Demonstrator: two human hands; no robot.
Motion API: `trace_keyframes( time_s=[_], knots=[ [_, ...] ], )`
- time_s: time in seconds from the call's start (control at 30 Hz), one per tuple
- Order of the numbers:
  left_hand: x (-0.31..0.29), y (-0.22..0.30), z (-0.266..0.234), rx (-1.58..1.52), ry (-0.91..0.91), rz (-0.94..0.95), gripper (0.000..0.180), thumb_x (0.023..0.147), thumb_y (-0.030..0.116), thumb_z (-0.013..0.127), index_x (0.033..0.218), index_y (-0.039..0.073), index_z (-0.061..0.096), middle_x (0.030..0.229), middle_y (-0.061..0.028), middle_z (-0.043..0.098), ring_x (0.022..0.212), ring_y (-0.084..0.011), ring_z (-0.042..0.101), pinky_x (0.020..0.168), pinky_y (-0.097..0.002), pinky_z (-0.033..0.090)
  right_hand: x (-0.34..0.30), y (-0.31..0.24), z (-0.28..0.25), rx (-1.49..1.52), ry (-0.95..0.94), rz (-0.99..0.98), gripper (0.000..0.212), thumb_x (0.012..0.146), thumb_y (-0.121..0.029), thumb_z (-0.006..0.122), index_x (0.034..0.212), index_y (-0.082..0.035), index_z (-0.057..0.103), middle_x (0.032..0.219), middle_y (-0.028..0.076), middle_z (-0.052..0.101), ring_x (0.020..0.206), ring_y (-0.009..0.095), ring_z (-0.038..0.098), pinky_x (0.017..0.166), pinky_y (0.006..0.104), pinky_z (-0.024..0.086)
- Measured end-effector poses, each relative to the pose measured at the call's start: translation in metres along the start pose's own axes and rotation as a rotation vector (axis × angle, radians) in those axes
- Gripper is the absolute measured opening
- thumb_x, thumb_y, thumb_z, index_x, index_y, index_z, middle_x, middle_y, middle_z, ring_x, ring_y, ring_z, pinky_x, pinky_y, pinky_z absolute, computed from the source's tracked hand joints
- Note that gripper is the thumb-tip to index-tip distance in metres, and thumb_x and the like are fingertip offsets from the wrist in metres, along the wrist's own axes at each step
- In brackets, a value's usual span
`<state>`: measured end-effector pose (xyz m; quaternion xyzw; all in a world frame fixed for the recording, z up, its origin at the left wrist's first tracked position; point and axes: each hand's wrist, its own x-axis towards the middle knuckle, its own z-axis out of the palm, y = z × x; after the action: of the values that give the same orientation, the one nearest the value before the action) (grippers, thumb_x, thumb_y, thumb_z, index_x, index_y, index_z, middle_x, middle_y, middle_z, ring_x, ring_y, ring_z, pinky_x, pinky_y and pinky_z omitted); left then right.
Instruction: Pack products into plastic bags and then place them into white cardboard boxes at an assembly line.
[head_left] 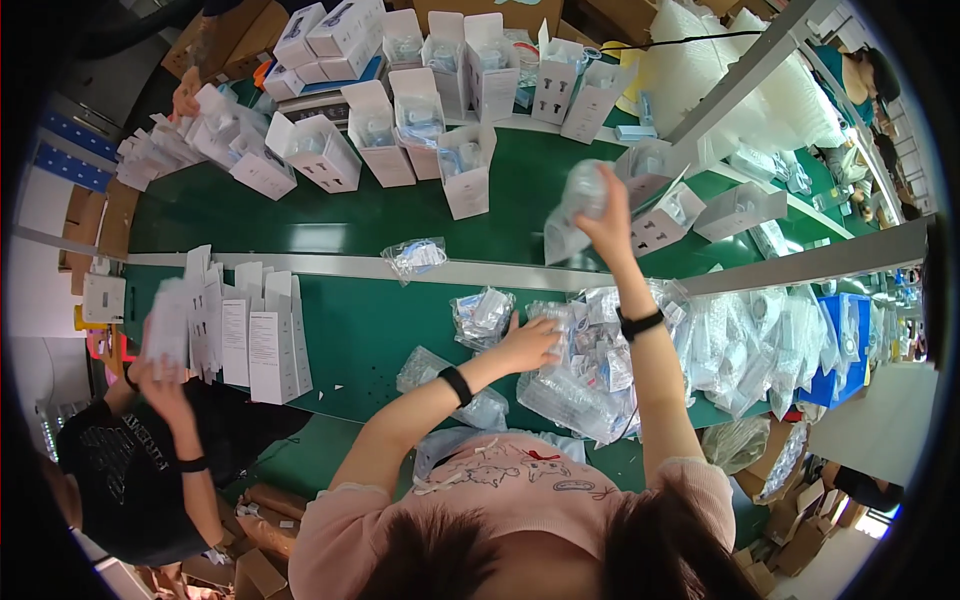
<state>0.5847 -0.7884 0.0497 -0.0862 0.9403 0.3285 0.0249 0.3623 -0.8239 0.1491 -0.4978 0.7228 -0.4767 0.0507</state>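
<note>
Nearest the camera, the person's left hand (530, 342) lies flat on a heap of clear plastic packets (590, 370) on the green table (370, 340), fingers spread and pressing on the top of the pile rather than gripping anything. A black band circles each wrist. A few loose packets (483, 315) sit just left of that hand, and another lies near the table's front edge.

Farther out, the right hand (608, 222) is raised above the grey strip (480, 272) that divides the near table from the green belt (330, 215). Its fingers are closed around a clear bagged item (578, 205), which hangs in the air over the belt, beside an open white box (665, 215). One more clear packet (415, 257) rests on the strip to the left.

To the left, another person in a black shirt holds a white carton (165, 330) in a raised hand (158, 385), next to a row of standing flat white cartons (255, 335).

Beyond the strip, many open white boxes (400, 130) stand upright on the belt with their flaps up. At the right, a large mound of plastic bags (770, 340) lies beside a blue bin (850, 345).
</note>
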Motion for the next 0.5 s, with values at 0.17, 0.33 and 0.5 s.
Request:
trace_keyframes(
  time_s=[0.17,0.33,0.5],
  knots=[
    [-0.029,-0.018,-0.075,-0.333,0.058,-0.124,0.042,0.07,0.022,0.062,0.108,0.008,0.05,0.123,-0.01,0.042,0.117,-0.0284,0.035,0.091,-0.0493,0.032,-0.074,-0.022,-0.057,1.021,0.236,0.57,0.065,0.063,-0.013,0.059,0.123,-0.004,0.036,0.113,0.011,0.046,0.102,0.025,0.047,0.088,0.0371,0.039],
    [-0.057,-0.085,-0.114,0.32,0.671,-0.467,0.048,0.068,0.019,0.064,0.112,0.007,0.049,0.124,-0.017,0.04,0.119,-0.03,0.033,0.092,-0.045,0.033,-0.142,-0.053,-0.07,1.682,0.319,0.795,0.06,0.066,-0.025,0.063,0.118,-0.005,0.041,0.111,0.011,0.046,0.099,0.024,0.048,0.086,0.0358,0.041],
    [-0.092,-0.079,-0.078,0.245,0.277,-0.586,0.049,0.071,0.023,0.063,0.114,0.006,0.047,0.128,-0.0166,0.035,0.122,-0.029,0.029,0.091,-0.0509,0.03,-0.154,-0.082,-0.06,2.089,0.213,0.594,0.062,0.064,-0.03,0.066,0.115,-0.004,0.042,0.111,0.012,0.043,0.097,0.024,0.047,0.083,0.0345,0.042]
  ],
)
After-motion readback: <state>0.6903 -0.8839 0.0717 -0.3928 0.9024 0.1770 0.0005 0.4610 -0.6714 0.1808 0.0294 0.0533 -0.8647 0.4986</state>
